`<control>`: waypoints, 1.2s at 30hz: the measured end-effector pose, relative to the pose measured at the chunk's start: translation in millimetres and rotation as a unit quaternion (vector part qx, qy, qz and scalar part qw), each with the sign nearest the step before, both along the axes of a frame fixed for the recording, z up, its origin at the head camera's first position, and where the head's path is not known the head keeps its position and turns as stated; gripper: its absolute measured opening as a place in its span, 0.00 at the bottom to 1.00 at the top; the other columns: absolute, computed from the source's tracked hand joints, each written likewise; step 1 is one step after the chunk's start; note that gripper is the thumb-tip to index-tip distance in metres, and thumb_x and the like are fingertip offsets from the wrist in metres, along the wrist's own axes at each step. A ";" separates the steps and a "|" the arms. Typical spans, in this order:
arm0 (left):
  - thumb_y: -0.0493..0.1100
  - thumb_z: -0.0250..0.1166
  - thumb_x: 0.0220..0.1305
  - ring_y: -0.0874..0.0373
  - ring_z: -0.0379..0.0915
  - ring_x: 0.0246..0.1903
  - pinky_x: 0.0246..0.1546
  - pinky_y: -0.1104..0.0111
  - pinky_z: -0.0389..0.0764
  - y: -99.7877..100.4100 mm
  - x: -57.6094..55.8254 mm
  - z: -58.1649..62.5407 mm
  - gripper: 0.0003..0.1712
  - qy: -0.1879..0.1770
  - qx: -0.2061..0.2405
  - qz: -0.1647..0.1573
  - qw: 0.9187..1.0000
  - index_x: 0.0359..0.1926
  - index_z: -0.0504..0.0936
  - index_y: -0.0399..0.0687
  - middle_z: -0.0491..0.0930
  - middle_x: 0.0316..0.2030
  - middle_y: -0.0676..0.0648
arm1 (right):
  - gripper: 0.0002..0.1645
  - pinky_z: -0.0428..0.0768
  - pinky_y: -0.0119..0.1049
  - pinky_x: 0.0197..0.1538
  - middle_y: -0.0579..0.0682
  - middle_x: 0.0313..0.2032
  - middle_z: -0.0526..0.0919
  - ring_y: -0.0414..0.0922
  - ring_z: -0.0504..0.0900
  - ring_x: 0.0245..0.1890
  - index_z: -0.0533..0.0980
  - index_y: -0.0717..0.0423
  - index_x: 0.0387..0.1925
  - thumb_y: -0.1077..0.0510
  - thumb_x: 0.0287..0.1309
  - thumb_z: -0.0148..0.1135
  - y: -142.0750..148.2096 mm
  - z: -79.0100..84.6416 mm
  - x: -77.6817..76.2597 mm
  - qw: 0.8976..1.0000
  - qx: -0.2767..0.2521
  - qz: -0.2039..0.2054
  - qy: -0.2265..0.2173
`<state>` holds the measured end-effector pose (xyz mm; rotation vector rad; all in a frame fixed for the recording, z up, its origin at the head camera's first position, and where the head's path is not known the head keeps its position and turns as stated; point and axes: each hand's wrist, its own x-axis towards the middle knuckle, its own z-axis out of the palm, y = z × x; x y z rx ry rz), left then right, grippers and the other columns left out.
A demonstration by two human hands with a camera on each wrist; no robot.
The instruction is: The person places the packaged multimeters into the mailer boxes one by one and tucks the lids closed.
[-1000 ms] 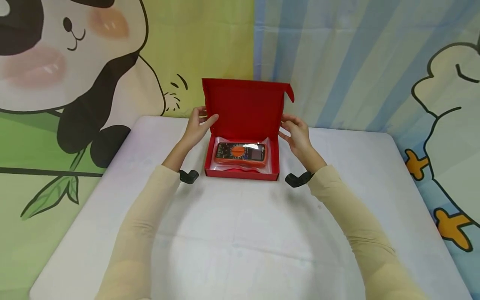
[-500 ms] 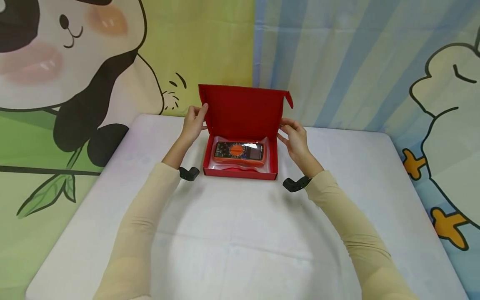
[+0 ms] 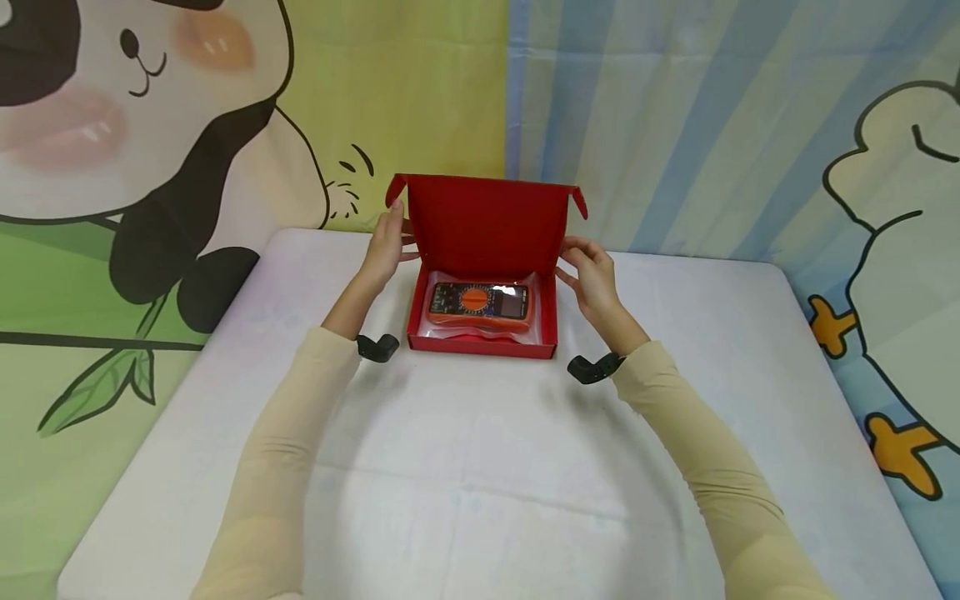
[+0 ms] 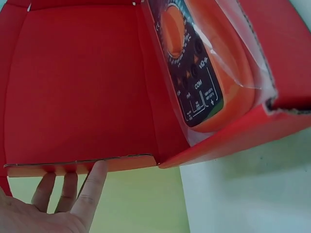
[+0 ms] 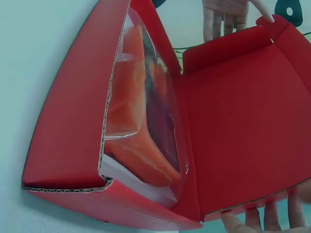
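Observation:
A red cardboard box [image 3: 487,350] stands with its lid [image 3: 487,225] raised. In its tray lies an orange and black multimeter [image 3: 480,302], wrapped in clear plastic [image 4: 227,58]. My left hand [image 3: 384,248] is at the lid's left side; in the left wrist view its extended fingers [image 4: 92,189] touch the outside of the side flap [image 4: 129,163]. In the right wrist view, the left thumb reaches a corner tab. On the other side, my right hand [image 3: 592,271] has its fingers [image 5: 270,216] against the outside of the right flap [image 5: 243,208].
The box rests near the back edge of a white-covered table [image 3: 480,467]. Behind hangs a cartoon-printed cloth backdrop [image 3: 645,108]. Black wrist cameras [image 3: 377,348] sit on both wrists.
The lid's top edge has dropped slightly. My left hand has moved from the lid's inner edge to the outer side, and the left corner tab now sticks out. The right hand barely moved.

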<state>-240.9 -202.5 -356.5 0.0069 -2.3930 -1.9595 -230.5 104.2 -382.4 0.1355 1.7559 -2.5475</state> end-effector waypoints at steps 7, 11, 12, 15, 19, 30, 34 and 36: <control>0.62 0.32 0.76 0.34 0.67 0.61 0.57 0.43 0.73 0.4 5.1 -1.4 0.38 0.005 0.026 -0.007 1.000 0.64 0.57 0.30 0.64 0.59 0.32 | 0.27 0.65 0.58 0.67 0.50 0.67 0.66 0.53 0.67 0.64 0.67 0.48 0.66 0.42 0.73 0.42 4.0 6.0 4.7 0.997 0.041 0.046 0.036; 0.62 0.26 0.76 0.35 0.67 0.60 0.58 0.41 0.70 -1.5 8.7 -0.8 0.42 0.003 0.037 -0.005 0.999 0.67 0.60 0.31 0.66 0.59 0.32 | 0.35 0.64 0.63 0.66 0.46 0.74 0.54 0.59 0.64 0.67 0.61 0.39 0.73 0.35 0.68 0.39 8.9 10.7 6.7 0.993 0.079 0.073 0.056; 0.63 0.24 0.75 0.35 0.67 0.60 0.59 0.41 0.70 -1.9 9.6 -0.7 0.43 0.002 0.040 -0.006 0.999 0.68 0.61 0.32 0.66 0.59 0.32 | 0.36 0.64 0.63 0.65 0.45 0.75 0.53 0.60 0.63 0.67 0.60 0.38 0.73 0.33 0.67 0.39 10.2 12.0 7.0 0.991 0.091 0.078 0.058; 0.63 0.22 0.75 0.35 0.67 0.60 0.60 0.42 0.69 -3.7 12.4 -0.8 0.44 0.002 0.039 -0.008 0.999 0.70 0.60 0.34 0.66 0.59 0.32 | 0.40 0.67 0.63 0.64 0.44 0.75 0.53 0.62 0.63 0.68 0.57 0.36 0.74 0.30 0.64 0.40 13.5 16.3 8.5 0.986 0.117 0.096 0.064; 0.62 0.21 0.75 0.35 0.66 0.60 0.60 0.41 0.69 -6.5 15.6 -2.4 0.43 0.009 0.036 -0.011 0.999 0.71 0.59 0.36 0.66 0.60 0.32 | 0.42 0.67 0.64 0.63 0.48 0.74 0.56 0.65 0.63 0.68 0.54 0.39 0.75 0.30 0.63 0.41 15.7 22.4 9.8 0.980 0.133 0.128 0.073; 0.63 0.22 0.74 0.36 0.65 0.62 0.60 0.43 0.69 -13.0 22.7 -10.1 0.44 0.025 0.044 -0.032 0.998 0.71 0.61 0.36 0.66 0.61 0.31 | 0.44 0.65 0.60 0.66 0.54 0.74 0.57 0.65 0.63 0.68 0.52 0.47 0.76 0.30 0.66 0.34 13.1 29.7 13.2 0.965 0.207 0.135 0.083; 0.63 0.25 0.74 0.36 0.64 0.62 0.61 0.43 0.69 -14.2 24.4 -12.5 0.43 0.036 0.043 -0.038 0.998 0.69 0.63 0.35 0.65 0.62 0.32 | 0.43 0.65 0.56 0.67 0.57 0.72 0.59 0.66 0.66 0.66 0.52 0.49 0.75 0.32 0.67 0.36 9.6 30.9 13.2 0.963 0.225 0.124 0.088; 0.63 0.26 0.74 0.37 0.64 0.63 0.61 0.45 0.69 -14.7 25.0 -13.1 0.43 0.042 0.038 -0.037 0.998 0.67 0.64 0.34 0.65 0.63 0.33 | 0.42 0.66 0.55 0.67 0.58 0.71 0.59 0.65 0.67 0.65 0.54 0.50 0.74 0.33 0.67 0.38 8.2 30.8 12.5 0.963 0.225 0.119 0.091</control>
